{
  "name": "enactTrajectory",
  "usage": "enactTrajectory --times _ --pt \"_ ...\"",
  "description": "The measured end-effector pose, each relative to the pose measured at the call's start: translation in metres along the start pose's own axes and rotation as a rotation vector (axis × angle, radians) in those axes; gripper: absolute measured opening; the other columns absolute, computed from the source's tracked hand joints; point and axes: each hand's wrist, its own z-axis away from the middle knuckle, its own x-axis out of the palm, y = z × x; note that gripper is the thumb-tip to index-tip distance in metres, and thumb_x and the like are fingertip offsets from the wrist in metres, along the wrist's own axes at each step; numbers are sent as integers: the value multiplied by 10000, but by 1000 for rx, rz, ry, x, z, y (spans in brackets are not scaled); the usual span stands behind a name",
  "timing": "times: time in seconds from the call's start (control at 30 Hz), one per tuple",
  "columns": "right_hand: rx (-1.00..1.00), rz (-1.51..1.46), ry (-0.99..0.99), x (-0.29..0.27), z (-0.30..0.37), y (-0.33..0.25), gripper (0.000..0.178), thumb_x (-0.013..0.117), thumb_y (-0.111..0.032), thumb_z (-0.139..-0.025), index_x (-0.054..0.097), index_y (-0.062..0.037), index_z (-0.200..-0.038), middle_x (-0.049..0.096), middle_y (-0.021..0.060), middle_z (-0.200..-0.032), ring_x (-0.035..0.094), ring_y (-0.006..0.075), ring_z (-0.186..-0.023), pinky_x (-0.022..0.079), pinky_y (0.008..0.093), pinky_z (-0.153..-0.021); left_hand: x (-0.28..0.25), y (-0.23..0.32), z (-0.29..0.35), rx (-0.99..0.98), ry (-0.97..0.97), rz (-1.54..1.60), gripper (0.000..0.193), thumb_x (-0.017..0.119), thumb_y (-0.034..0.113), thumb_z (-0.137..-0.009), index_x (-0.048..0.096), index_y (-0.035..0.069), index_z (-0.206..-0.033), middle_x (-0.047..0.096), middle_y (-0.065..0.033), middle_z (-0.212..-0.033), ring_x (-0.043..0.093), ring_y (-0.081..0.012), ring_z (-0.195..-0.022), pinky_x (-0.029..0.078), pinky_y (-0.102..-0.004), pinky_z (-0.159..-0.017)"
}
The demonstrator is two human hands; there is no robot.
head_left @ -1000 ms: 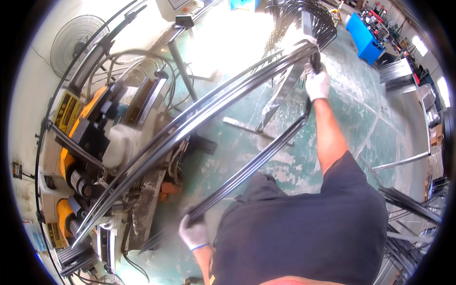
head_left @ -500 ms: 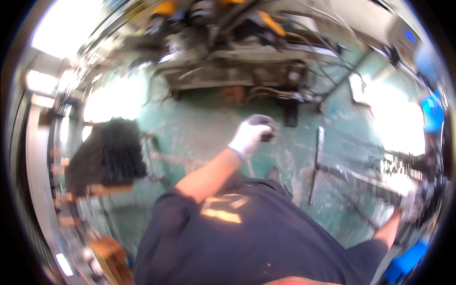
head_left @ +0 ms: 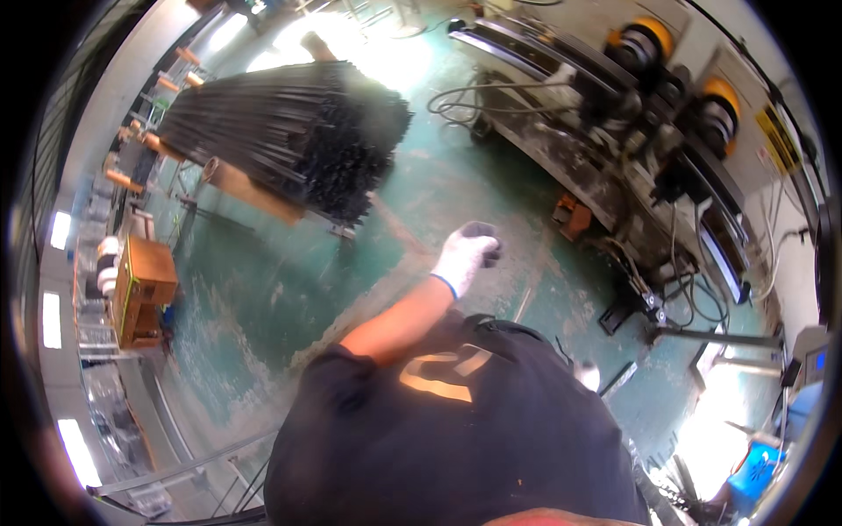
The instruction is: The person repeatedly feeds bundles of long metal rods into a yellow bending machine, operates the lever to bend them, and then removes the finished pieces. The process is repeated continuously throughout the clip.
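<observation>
My left hand [head_left: 467, 256], in a white glove with dark grey fingers, is raised in front of my body over the green floor. Its fingers are curled in, and nothing shows in them or sticks out from them. A white patch that looks like my right hand's glove [head_left: 586, 375] shows at the right edge of my dark shirt. My body hides most of that arm, and the fingers cannot be made out. Ahead to the left of my left hand lies a large stack of long dark bars [head_left: 272, 123], their ends facing me, apart from the hand.
A machine [head_left: 570, 149] with yellow-and-black round units fills the far right, with cables hanging from it. An orange-brown block [head_left: 572, 216] sits under its edge. A cardboard tube [head_left: 250, 188] lies by the bars. A brown box [head_left: 149, 270] stands left; a blue container [head_left: 754, 469] lower right.
My view has turned left: the dark bars now show larger ahead, and the machine has shifted right. My right arm, stretched out to the right before, is now close to my body.
</observation>
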Motion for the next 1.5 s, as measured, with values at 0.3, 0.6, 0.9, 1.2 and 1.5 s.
enactTrajectory --times 0.3,0.6,0.9,1.2,1.5 --pt "-923 -68 69 -55 43 -519 577 734 -319 -893 602 -27 -1374 682 222 -1303 661 353 -1209 503 404 -1050 -247 100 -15 232 463 201 240 616 2 -919 625 36 -1156 743 -150 -987 710 -270 -822 587 -428 -769" --pt "-1556 52 -125 22 198 -868 738 790 -370 -874 506 32 -1425 639 270 -1314 622 397 -1231 492 450 -1046 -324 153 -26 340 660 476 287 569 3 -928 562 -10 -1215 715 -200 -1033 703 -305 -852 586 -445 -800" --pt "-1587 529 -2 144 278 -1053 605 750 -534 -873 717 25 -1103 695 175 -1131 646 325 -1090 472 422 -981 -370 239 -61 489 836 493 299 594 -37 -917 603 -17 -1215 717 -173 -1054 713 -277 -890 599 -395 -825" --pt "-1622 589 -266 158 241 -1109 343 638 -339 -928 791 -51 -1032 760 201 -1075 733 360 -1035 571 438 -903 -391 269 -108 395 816 574 276 561 16 -937 558 -21 -1210 698 -210 -1049 701 -290 -867 591 -415 -811" --pt "-1534 701 -441 143 227 -1143 438 729 -360 -846 767 17 -1065 752 232 -1060 736 359 -985 577 411 -899 -432 303 -118 529 687 550 251 586 -30 -928 590 -30 -1179 716 -203 -998 709 -262 -819 608 -368 -754"
